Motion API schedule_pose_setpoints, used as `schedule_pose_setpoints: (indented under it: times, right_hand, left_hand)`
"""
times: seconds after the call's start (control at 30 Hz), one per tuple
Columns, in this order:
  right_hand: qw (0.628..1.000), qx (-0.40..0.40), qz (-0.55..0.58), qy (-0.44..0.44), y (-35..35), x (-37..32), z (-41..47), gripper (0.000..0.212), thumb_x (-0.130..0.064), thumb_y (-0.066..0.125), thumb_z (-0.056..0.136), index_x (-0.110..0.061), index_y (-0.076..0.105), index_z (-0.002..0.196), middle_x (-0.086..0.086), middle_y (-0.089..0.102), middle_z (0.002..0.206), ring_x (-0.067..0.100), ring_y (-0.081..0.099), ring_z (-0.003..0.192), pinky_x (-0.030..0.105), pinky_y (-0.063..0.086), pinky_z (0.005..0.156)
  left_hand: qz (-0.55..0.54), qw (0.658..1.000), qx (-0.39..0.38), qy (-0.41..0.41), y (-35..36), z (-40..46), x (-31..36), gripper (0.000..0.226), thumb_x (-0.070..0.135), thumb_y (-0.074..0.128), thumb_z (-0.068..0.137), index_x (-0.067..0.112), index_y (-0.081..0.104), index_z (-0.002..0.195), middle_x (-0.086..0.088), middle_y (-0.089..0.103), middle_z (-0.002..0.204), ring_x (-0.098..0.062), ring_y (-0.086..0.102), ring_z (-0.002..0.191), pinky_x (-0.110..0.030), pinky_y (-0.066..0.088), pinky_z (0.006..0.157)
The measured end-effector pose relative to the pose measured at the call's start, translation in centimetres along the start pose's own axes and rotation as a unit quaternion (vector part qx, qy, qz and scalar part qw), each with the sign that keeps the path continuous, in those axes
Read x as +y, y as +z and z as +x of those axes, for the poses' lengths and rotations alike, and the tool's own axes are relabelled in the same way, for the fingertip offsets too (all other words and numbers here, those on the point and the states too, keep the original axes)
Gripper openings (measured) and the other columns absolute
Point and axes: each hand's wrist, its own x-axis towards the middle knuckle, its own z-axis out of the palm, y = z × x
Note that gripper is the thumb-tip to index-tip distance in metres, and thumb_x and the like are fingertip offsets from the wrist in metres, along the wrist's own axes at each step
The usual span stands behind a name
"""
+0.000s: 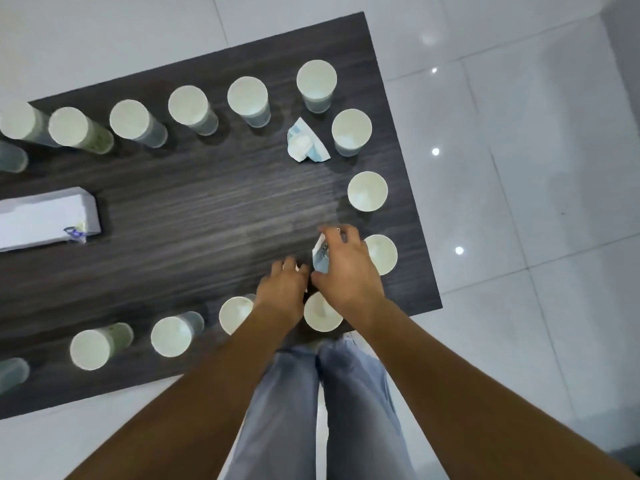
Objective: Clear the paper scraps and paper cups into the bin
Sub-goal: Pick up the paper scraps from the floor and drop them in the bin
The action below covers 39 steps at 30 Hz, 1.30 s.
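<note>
Both hands reach over the near right part of the dark tabletop (180, 209); the right hand (346, 268) has its grip closed around a blue-and-white paper scrap (319, 256); the left hand (282, 289) curls over a small white scrap (290, 264), its grip mostly hidden, so I cannot tell how it holds. Another crumpled scrap (306, 142) lies far right; upright paper cups (367, 191) ring the tabletop edges; a white box (45, 218) sits left.

Seventeen paper cups (316, 80), three paper scraps (306, 142).
</note>
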Motion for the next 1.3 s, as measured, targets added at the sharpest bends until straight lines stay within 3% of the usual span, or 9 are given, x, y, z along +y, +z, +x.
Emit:
schedule_pose_setpoints:
  times: [0.27,0.47,0.6,0.8,1.0,1.13,1.3]
  right_hand:
    - [0.999,-0.021,-0.024,-0.016,0.3,1.4,3.0,0.064,-0.019,0.070,0.082,-0.026,0.038,0.137,0.002,0.032,0.143,0.025,0.041,0.123,0.037,0.047,0.092]
    - [0.998,-0.043,-0.050,-0.013,0.8,1.5,3.4,0.069,-0.017,0.070,0.081,-0.026,0.036,0.139,0.003,0.032,0.144,0.027,0.040,0.124,0.036,0.045,0.092]
    - [0.993,-0.071,-0.088,-0.019,0.1,0.1,2.5,0.069,-0.017,0.069,0.083,-0.026,0.033,0.142,0.004,0.031,0.145,0.027,0.039,0.125,0.036,0.045,0.095]
    - [0.981,-0.110,-0.149,-0.058,-1.8,-6.5,-0.8,0.065,-0.016,0.068,0.083,-0.023,0.035,0.139,0.006,0.034,0.140,0.029,0.039,0.124,0.038,0.045,0.094]
    - [0.957,-0.145,-0.215,-0.131,-1.1,-15.9,-6.4,0.062,-0.016,0.068,0.083,-0.021,0.037,0.137,0.007,0.032,0.140,0.029,0.040,0.123,0.038,0.046,0.091]
    - [0.938,-0.158,-0.249,-0.183,1.7,-21.8,-11.0,0.065,-0.016,0.069,0.082,-0.023,0.038,0.139,0.007,0.033,0.138,0.030,0.042,0.122,0.039,0.046,0.093]
    - [0.910,-0.184,-0.283,-0.243,9.3,-29.1,-17.9,0.066,-0.013,0.064,0.085,-0.023,0.034,0.142,0.009,0.033,0.139,0.031,0.039,0.123,0.042,0.045,0.097]
  left_hand:
    - [0.023,0.999,0.026,-0.013,1.9,2.7,-0.4,0.057,0.023,0.065,0.082,0.021,0.038,0.132,-0.011,0.027,0.132,-0.030,0.028,0.123,-0.041,0.048,0.087]
    - [-0.045,0.998,0.009,-0.035,0.6,3.2,-1.3,0.052,0.006,0.067,0.080,0.015,0.047,0.127,-0.010,0.035,0.133,-0.029,0.033,0.124,-0.040,0.047,0.094]
    - [-0.106,0.992,0.048,-0.058,-1.8,1.2,-2.5,0.040,0.005,0.062,0.084,0.016,0.052,0.121,-0.007,0.044,0.127,-0.027,0.040,0.120,-0.039,0.048,0.091]
    - [-0.165,0.971,0.136,-0.103,-6.8,-7.2,-5.2,0.037,0.001,0.053,0.086,0.014,0.053,0.121,-0.005,0.044,0.131,-0.027,0.040,0.122,-0.043,0.048,0.092]
    - [-0.200,0.948,0.179,-0.170,-8.9,-18.7,-10.0,0.043,0.004,0.060,0.084,0.017,0.052,0.124,-0.003,0.046,0.128,-0.024,0.043,0.117,-0.038,0.048,0.091]
    - [-0.218,0.932,0.197,-0.212,-8.3,-26.1,-14.0,0.035,0.007,0.058,0.085,0.014,0.053,0.119,-0.004,0.046,0.127,-0.024,0.045,0.116,-0.037,0.049,0.085]
    - [-0.238,0.899,0.253,-0.268,-4.4,-35.3,-20.3,0.041,0.014,0.061,0.089,0.019,0.051,0.128,-0.004,0.048,0.129,-0.022,0.047,0.115,-0.032,0.048,0.092]
